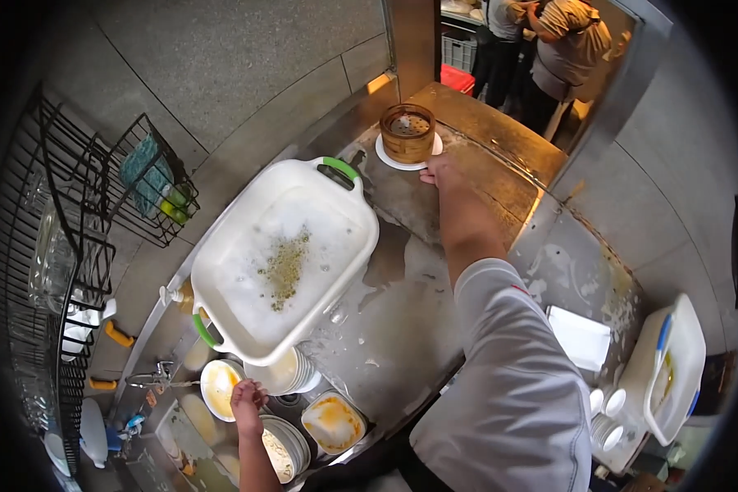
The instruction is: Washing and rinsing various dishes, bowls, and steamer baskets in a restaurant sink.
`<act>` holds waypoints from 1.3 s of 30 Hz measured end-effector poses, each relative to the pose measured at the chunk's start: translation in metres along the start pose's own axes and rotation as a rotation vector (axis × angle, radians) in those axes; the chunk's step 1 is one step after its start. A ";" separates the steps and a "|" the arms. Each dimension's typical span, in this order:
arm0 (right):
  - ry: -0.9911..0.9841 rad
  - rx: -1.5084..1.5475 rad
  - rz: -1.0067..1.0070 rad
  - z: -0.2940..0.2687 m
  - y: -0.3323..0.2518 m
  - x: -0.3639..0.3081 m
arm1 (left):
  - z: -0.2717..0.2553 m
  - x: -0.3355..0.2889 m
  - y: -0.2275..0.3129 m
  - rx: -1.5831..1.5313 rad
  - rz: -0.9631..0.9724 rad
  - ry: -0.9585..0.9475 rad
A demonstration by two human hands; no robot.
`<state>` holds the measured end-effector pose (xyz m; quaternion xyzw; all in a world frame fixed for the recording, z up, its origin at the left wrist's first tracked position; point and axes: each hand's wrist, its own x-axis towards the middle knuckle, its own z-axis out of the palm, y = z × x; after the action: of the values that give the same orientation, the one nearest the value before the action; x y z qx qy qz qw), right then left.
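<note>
My right hand [439, 170] reaches far across the counter, fingers closed on the near rim of a white plate [390, 161]. On that plate stands a round bamboo steamer [407, 141], uncovered, with a perforated liner inside. Low in the picture, my left hand [248, 402] hovers with loosely bent fingers and nothing visible in it. Beside it sit a white bowl [216, 390] with orange residue and a stack of white plates [297, 439] with food scraps on top. Just right is a squarish white dish [334, 421] smeared orange.
A white tub [354, 238] of suds and green bits fills the middle left. More stacked dishes [305, 377] stand below it. Wire racks [98, 184] hang at left. A second tub [687, 344] and small white cups [605, 402] are at right. Two people [562, 49] stand beyond the opening.
</note>
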<state>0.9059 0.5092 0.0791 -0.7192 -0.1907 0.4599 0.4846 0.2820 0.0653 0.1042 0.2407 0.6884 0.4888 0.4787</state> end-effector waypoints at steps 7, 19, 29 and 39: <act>0.203 -0.957 -0.741 -0.010 0.041 0.029 | 0.020 -0.027 0.019 0.074 0.052 -0.039; 0.161 -0.200 -0.142 -0.011 0.019 0.005 | 0.068 -0.141 0.008 0.071 -0.082 -0.171; -0.049 -0.125 -0.190 -0.066 0.169 -0.280 | -0.015 -0.100 -0.057 -0.222 -0.031 -0.275; -0.212 -0.999 -1.019 -0.080 0.189 -0.502 | -0.017 -0.098 -0.052 0.123 -0.043 -0.746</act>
<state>0.6876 0.0193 0.1621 -0.6282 -0.7360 0.1018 0.2309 0.3159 -0.0421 0.0997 0.4159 0.4995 0.3153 0.6915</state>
